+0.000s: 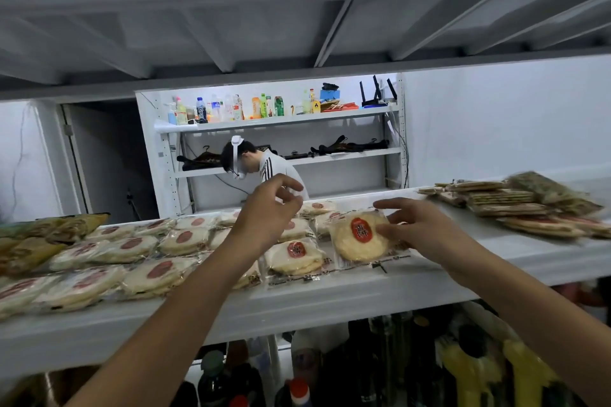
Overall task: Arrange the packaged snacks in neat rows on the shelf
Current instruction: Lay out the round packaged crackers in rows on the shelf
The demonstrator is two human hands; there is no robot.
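Far left on the white shelf (330, 304), brownish packets (43, 238) lie overlapping. Next to them are rows of round snack packets (132, 251) with red labels, flat, edges touching, running toward the middle. The left hand (267, 208) hovers above the back rows, its fingers (287, 180) loosely curled with thumb and forefinger close together. It grips nothing visible and is not clearly touching the packets under it. Behind it, well back, a person (264, 165) bends in front of a shelving unit (281, 119) carrying drink bottles. Just right of the rows, one round packet (360, 236) is tilted up with its lower edge at the shelf. The right hand (420, 228) pinches its right side, thumb (385, 231) on the front and fingers reaching over the top edge. Far right, well apart, sits a blurred stack of flat packets (515, 208). Dark and yellow bottles (463, 370) stand below the shelf.
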